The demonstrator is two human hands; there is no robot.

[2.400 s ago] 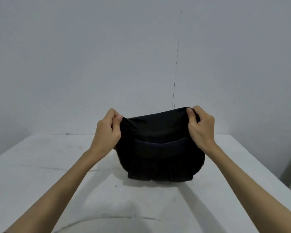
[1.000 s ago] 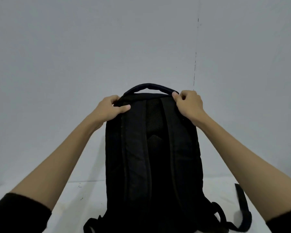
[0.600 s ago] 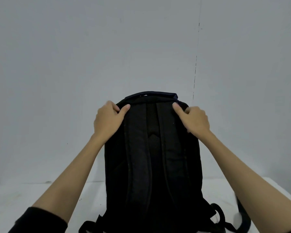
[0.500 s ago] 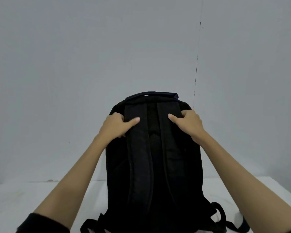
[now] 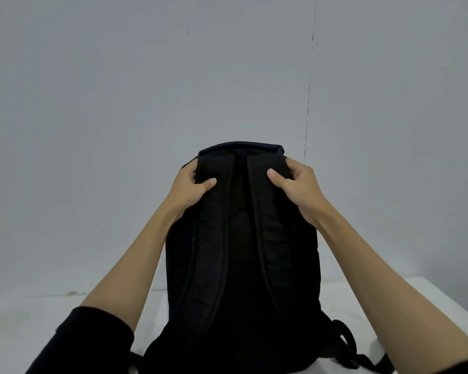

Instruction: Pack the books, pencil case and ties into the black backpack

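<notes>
The black backpack [image 5: 241,260] stands upright on the white table, its strap side facing me. My left hand [image 5: 192,187] grips the top of the left shoulder strap, thumb on the front, fingers curled behind. My right hand [image 5: 297,184] grips the top of the right shoulder strap in the same way. The carry handle shows as a dark band along the bag's top edge. Books, pencil case and ties are out of sight.
The white table [image 5: 389,300] runs under the bag, its right edge close to the bag's side. Loose strap ends [image 5: 346,344] trail on the table at the lower right. A plain grey wall [image 5: 146,90] stands directly behind.
Both hands slid down from the bag's top corners onto the shoulder straps and closed around them. Before that, the bag was raised from a flattened heap to upright.
</notes>
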